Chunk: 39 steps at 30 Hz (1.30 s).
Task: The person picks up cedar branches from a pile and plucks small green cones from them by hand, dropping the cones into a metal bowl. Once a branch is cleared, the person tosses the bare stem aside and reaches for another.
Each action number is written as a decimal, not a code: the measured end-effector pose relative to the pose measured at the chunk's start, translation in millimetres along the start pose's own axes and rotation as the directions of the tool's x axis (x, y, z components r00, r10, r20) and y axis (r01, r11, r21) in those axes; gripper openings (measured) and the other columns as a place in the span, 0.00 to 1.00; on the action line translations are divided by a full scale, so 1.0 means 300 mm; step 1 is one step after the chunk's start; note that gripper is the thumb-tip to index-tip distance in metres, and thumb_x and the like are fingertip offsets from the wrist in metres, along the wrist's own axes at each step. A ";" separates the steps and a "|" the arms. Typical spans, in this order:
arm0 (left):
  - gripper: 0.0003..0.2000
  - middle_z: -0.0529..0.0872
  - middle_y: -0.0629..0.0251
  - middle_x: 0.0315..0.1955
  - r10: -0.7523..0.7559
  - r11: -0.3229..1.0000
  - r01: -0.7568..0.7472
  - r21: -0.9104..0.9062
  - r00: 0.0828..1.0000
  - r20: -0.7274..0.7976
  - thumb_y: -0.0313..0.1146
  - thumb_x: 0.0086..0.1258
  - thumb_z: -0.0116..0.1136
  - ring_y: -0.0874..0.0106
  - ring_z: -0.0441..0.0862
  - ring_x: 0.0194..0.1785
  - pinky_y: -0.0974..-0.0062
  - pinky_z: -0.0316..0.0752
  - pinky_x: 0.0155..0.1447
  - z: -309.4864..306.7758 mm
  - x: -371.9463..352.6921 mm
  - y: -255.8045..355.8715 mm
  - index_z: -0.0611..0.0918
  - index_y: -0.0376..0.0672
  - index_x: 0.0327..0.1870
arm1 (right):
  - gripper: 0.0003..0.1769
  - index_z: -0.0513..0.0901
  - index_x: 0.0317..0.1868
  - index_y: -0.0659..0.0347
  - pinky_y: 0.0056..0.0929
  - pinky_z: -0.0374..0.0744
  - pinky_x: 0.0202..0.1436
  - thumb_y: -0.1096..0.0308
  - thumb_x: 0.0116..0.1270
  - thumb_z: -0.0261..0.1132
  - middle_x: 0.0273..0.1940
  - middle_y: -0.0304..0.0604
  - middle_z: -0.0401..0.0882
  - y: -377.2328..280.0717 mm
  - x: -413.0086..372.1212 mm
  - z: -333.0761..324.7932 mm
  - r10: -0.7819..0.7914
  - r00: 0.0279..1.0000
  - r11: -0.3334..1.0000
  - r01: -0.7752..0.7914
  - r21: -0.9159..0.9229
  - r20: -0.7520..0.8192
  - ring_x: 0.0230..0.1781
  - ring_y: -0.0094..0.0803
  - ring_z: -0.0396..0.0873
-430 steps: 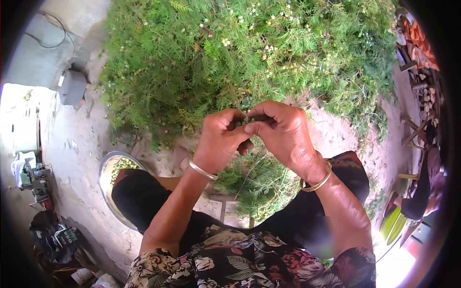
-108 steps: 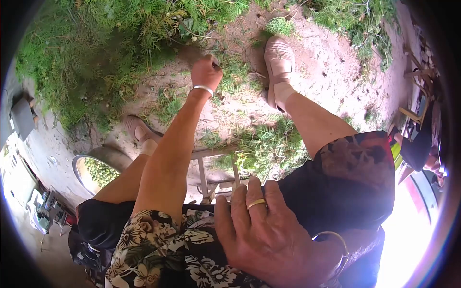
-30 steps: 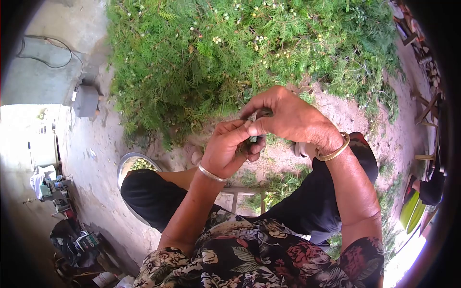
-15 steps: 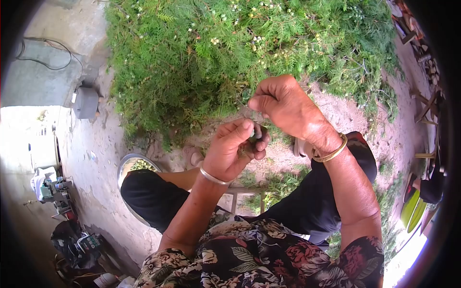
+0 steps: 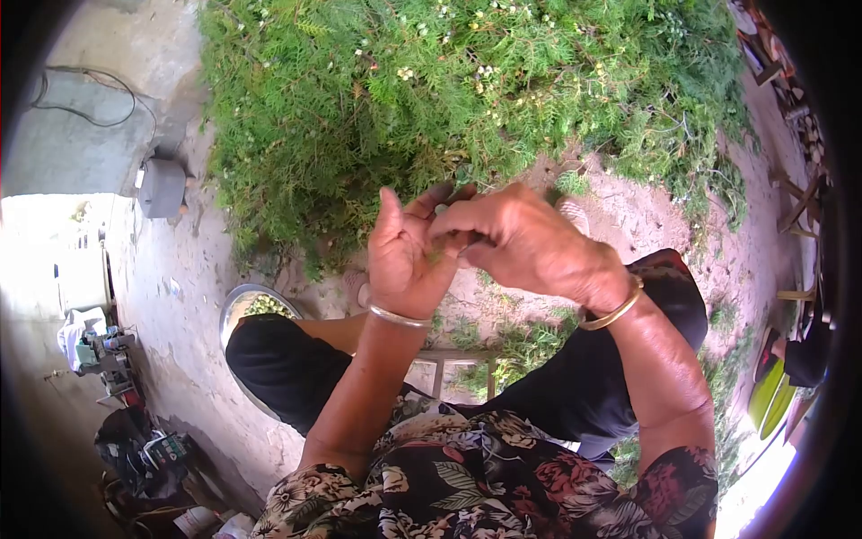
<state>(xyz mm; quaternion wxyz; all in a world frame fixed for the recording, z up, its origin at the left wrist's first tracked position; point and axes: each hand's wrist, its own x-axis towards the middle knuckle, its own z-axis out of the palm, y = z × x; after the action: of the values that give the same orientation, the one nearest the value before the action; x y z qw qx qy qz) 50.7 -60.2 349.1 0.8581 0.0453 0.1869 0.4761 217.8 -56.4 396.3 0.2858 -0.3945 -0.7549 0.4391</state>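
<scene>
My left hand (image 5: 404, 260) is palm up, with its thumb spread away and its darkened fingers partly bent. A small greyish-green spot shows by those fingers, too small to name. Over the left palm, my right hand (image 5: 543, 251) has its fingers bent and pressed together, touching or nearly touching the left fingers; what they may pinch is hidden. Just beyond both hands lies a large heap of green conifer branches (image 5: 359, 135) bearing small pale cones. A metal basin (image 5: 229, 310) holding small greenish cones stands at the left, partly covered by my knee.
Loose sprigs (image 5: 530, 346) are scattered on the dirt floor around a wooden stool frame (image 5: 440, 377) between my legs. A grey pot-like container (image 5: 162, 189) stands by the wall at left. Wooden furniture (image 5: 795, 207) is along the right edge.
My right hand has come down and left to meet the left hand. My left hand has risen slightly and turned palm up, its thumb moving away from the fingers.
</scene>
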 end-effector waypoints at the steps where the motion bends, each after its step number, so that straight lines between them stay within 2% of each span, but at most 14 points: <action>1: 0.32 0.76 0.46 0.52 -0.006 1.000 0.007 0.027 0.999 -0.037 0.58 0.71 0.43 0.57 0.75 0.57 0.59 0.72 0.62 0.018 0.000 -0.008 0.71 0.30 0.54 | 0.10 0.81 0.36 0.67 0.34 0.80 0.39 0.83 0.52 0.60 0.32 0.48 0.83 0.007 0.005 0.017 -0.058 0.998 0.994 0.056 -0.095 -0.018 0.34 0.34 0.83; 5: 0.27 0.78 0.47 0.50 -0.016 1.000 0.017 0.021 0.997 -0.069 0.51 0.72 0.47 0.60 0.78 0.52 0.64 0.74 0.58 0.020 0.017 -0.016 0.73 0.30 0.52 | 0.09 0.82 0.36 0.66 0.36 0.79 0.40 0.81 0.53 0.61 0.33 0.51 0.83 0.022 0.019 0.036 -0.018 1.000 0.965 0.020 -0.262 0.009 0.36 0.39 0.83; 8: 0.20 0.78 0.49 0.47 0.045 0.991 -0.029 0.131 0.992 -0.119 0.41 0.73 0.50 0.60 0.78 0.49 0.63 0.75 0.53 -0.072 0.019 0.069 0.73 0.30 0.52 | 0.06 0.80 0.29 0.69 0.40 0.79 0.38 0.77 0.48 0.62 0.31 0.59 0.80 -0.017 0.019 -0.012 0.025 0.999 0.994 -0.023 0.109 -0.021 0.36 0.50 0.81; 10: 0.12 0.78 0.49 0.43 0.036 0.998 -0.033 0.050 0.998 -0.045 0.30 0.72 0.51 0.66 0.77 0.43 0.73 0.77 0.43 -0.089 -0.063 0.227 0.74 0.29 0.48 | 0.08 0.82 0.32 0.70 0.39 0.78 0.39 0.78 0.50 0.61 0.30 0.53 0.82 -0.005 -0.023 -0.063 0.170 0.900 0.985 -0.139 -0.106 0.401 0.34 0.46 0.82; 13: 0.09 0.78 0.50 0.44 0.345 0.892 -0.264 0.366 0.922 -0.177 0.27 0.69 0.53 0.70 0.76 0.38 0.82 0.76 0.38 -0.173 -0.264 0.533 0.76 0.29 0.45 | 0.07 0.79 0.26 0.71 0.41 0.78 0.38 0.73 0.48 0.63 0.27 0.56 0.80 0.036 -0.070 -0.021 0.211 0.890 0.931 -0.058 -0.359 0.404 0.33 0.48 0.82; 16: 0.11 0.82 0.53 0.40 0.798 0.484 -0.275 0.830 0.528 -0.290 0.24 0.67 0.56 0.67 0.79 0.43 0.76 0.77 0.46 -0.268 -0.554 0.818 0.76 0.28 0.47 | 0.08 0.77 0.27 0.70 0.43 0.79 0.33 0.73 0.50 0.63 0.25 0.59 0.79 0.018 -0.067 -0.044 0.249 0.904 0.850 -0.033 -0.526 0.346 0.32 0.49 0.82; 18: 0.10 0.82 0.56 0.32 0.918 -0.119 0.355 0.927 0.396 -0.034 0.28 0.67 0.57 0.69 0.80 0.35 0.76 0.77 0.42 -0.358 -0.755 0.919 0.79 0.26 0.40 | 0.10 0.76 0.34 0.72 0.45 0.77 0.31 0.74 0.53 0.63 0.22 0.60 0.76 -0.014 -0.035 -0.086 0.354 0.912 0.853 -0.224 -0.471 0.208 0.30 0.52 0.80; 19: 0.13 0.82 0.57 0.29 0.890 0.300 0.109 0.948 0.327 -0.319 0.33 0.67 0.57 0.72 0.79 0.33 0.79 0.77 0.39 -0.387 -0.827 0.952 0.81 0.27 0.38 | 0.10 0.74 0.35 0.73 0.45 0.76 0.33 0.74 0.56 0.62 0.21 0.58 0.76 -0.010 -0.032 -0.095 0.316 0.940 0.858 -0.225 -0.462 0.131 0.29 0.52 0.80; 20: 0.19 0.83 0.50 0.34 0.895 0.260 0.651 0.713 0.115 -0.431 0.39 0.64 0.60 0.65 0.82 0.39 0.73 0.77 0.45 -0.459 -0.894 1.044 0.80 0.26 0.42 | 0.10 0.74 0.35 0.73 0.45 0.76 0.33 0.74 0.56 0.62 0.21 0.58 0.76 0.000 -0.043 -0.099 0.316 0.940 0.858 -0.225 -0.462 0.130 0.29 0.52 0.80; 22: 0.24 0.83 0.43 0.41 0.925 -0.352 0.936 -0.023 0.352 0.144 0.40 0.59 0.64 0.55 0.81 0.47 0.65 0.74 0.53 -0.532 -0.942 1.004 0.78 0.26 0.47 | 0.09 0.74 0.32 0.72 0.43 0.77 0.34 0.74 0.56 0.63 0.22 0.55 0.78 0.021 -0.062 -0.104 0.141 0.984 0.748 -0.181 -0.638 -0.113 0.27 0.51 0.80; 25: 0.27 0.80 0.40 0.48 0.799 -0.590 0.743 0.315 0.594 0.094 0.40 0.55 0.66 0.49 0.77 0.53 0.60 0.70 0.60 -0.437 -0.754 0.946 0.77 0.28 0.52 | 0.09 0.73 0.34 0.71 0.45 0.77 0.32 0.75 0.56 0.62 0.24 0.56 0.78 0.017 -0.066 -0.097 0.273 0.962 0.694 -0.209 -0.690 -0.016 0.28 0.52 0.80; 29: 0.25 0.81 0.46 0.48 0.505 -0.363 0.356 0.861 0.852 -0.139 0.37 0.56 0.68 0.62 0.80 0.50 0.69 0.74 0.54 -0.373 -0.272 0.727 0.78 0.34 0.53 | 0.16 0.74 0.44 0.73 0.42 0.74 0.37 0.75 0.55 0.58 0.28 0.52 0.77 -0.004 -0.115 -0.026 0.262 0.956 0.689 -0.092 -0.719 0.129 0.33 0.46 0.78; 32: 0.22 0.80 0.49 0.52 0.135 -0.721 0.069 0.690 0.990 0.042 0.34 0.59 0.65 0.62 0.85 0.42 0.69 0.79 0.46 -0.388 0.057 0.429 0.77 0.34 0.53 | 0.12 0.74 0.38 0.69 0.39 0.73 0.36 0.75 0.52 0.59 0.27 0.47 0.76 -0.023 -0.128 0.022 0.185 0.964 0.736 -0.009 -0.677 0.189 0.31 0.40 0.77; 39: 0.36 0.59 0.42 0.67 -0.180 -0.762 -0.031 0.647 0.969 -0.166 0.36 0.55 0.66 0.46 0.62 0.67 0.54 0.62 0.67 -0.705 0.524 -0.066 0.65 0.38 0.66 | 0.09 0.78 0.34 0.67 0.38 0.73 0.37 0.71 0.52 0.62 0.26 0.46 0.79 -0.020 -0.098 0.032 0.360 0.907 0.706 -0.114 -0.699 0.216 0.31 0.35 0.79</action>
<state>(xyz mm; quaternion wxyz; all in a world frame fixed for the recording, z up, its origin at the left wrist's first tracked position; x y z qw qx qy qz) 64.7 39.0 104.6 0.3128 0.8216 0.4639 -0.1089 223.7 -87.5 394.8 -0.0693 -0.4846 -0.8408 0.2310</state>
